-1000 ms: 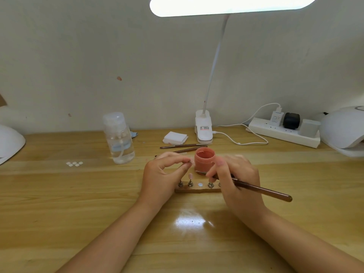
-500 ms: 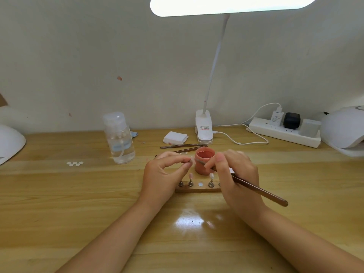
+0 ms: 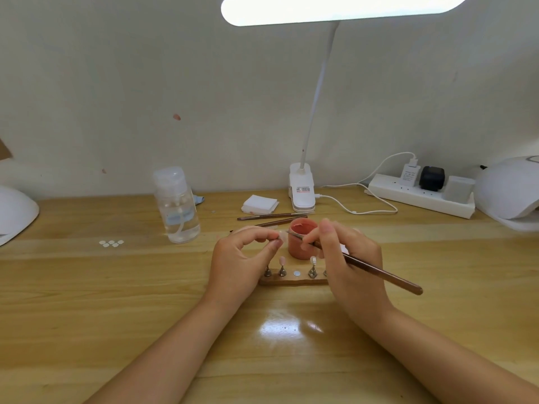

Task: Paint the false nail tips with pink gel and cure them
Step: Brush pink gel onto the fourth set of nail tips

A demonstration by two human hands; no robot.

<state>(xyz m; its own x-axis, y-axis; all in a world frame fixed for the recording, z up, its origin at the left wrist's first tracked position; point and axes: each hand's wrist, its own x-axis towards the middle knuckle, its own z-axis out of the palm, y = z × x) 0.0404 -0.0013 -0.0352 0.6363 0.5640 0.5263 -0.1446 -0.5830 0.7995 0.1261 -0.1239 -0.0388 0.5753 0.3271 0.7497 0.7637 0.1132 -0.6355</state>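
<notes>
The left hand (image 3: 245, 258) pinches a nail tip (image 3: 281, 236) up beside the gel pot (image 3: 302, 240) — a short reach for the brush (image 3: 364, 265) gripped by the right hand (image 3: 347, 258).

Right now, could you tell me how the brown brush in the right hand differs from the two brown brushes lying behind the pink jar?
The held brown brush is gripped by the right hand and tilted, its tip by the pink gel jar's rim; the two spare brushes lie flat on the wooden table, untouched. The held one points left toward the left hand. All are slim and brown.

Bright lamp (image 3: 344, 7) overhead, glare on table (image 3: 87, 301), edges bowed, mild blur
</notes>
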